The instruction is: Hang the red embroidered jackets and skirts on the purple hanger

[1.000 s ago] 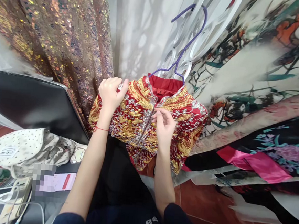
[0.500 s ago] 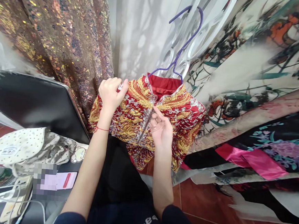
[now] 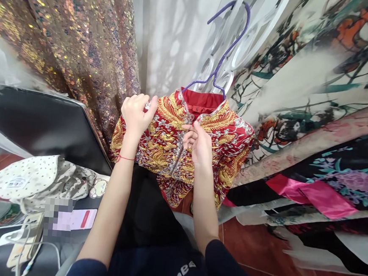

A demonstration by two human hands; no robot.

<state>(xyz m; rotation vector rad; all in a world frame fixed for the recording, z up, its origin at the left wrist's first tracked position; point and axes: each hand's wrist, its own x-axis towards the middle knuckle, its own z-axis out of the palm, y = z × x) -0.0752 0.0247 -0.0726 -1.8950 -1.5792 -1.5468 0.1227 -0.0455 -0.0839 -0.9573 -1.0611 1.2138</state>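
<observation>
Your left hand (image 3: 137,114) is fisted on the left shoulder of the red embroidered jacket (image 3: 167,147). Keep that grip; it stops the jacket swinging on the purple hanger (image 3: 226,52). Your right hand (image 3: 198,144) is at the centre front, just below the collar, fingers narrowed to a pinch on the opening edge, looks like you're working the top fastening (whether anything small is actually between the fingertips, can't tell).

Advice:
- Bring both front edges level before you close or open — the beaded trim looks stiff and likely snags.
- Pull along the placket, not outward; the hanger hook sits loosely on the white rack (image 3: 243,36).
- Jacket hangs free in front of the white curtain (image 3: 172,39), hem near your lap. Don't let it drag toward the black table's (image 3: 45,123) edge at your left.
</observation>
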